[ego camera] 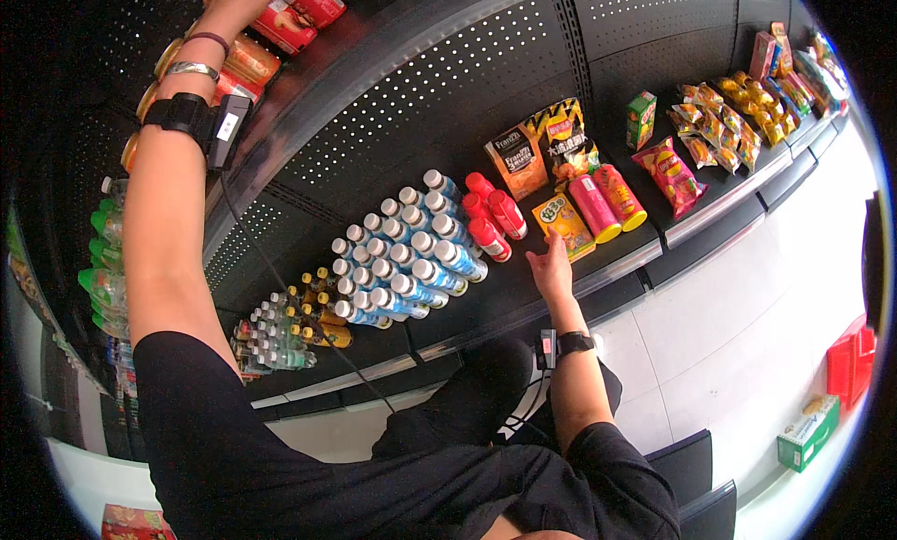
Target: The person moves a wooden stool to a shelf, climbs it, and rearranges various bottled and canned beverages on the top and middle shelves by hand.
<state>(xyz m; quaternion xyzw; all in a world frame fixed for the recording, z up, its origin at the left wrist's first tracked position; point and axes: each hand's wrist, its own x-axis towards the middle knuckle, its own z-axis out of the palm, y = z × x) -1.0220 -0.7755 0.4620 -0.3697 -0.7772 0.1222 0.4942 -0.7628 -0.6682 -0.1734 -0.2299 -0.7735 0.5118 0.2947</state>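
At the top left my left hand (pixel 242 4) reaches up to red printed packs (pixel 298 14) on the upper shelf. Its fingertips are cut off by the picture's edge, so its grip is hidden. Lower down, my right hand (pixel 551 268) is at the near corner of a yellow snack box (pixel 563 225), thumb apart and index finger against the box. Two snack canisters, pink (pixel 594 208) and red (pixel 620 198), lie beside this box. Behind them lean an orange-and-black pouch (pixel 517 161) and a black-and-yellow chip bag (pixel 564 140). Red bottles (pixel 506 214) stand to the left.
Rows of white-capped blue bottles (pixel 403 253) fill the lower shelf's middle. A pink chip bag (pixel 670 175), a green box (pixel 640 119) and small wrapped snacks (pixel 715 126) sit rightward. A dark cable (pixel 308 316) crosses the view. A red basket (pixel 848 365) and green carton (pixel 809 433) are at right.
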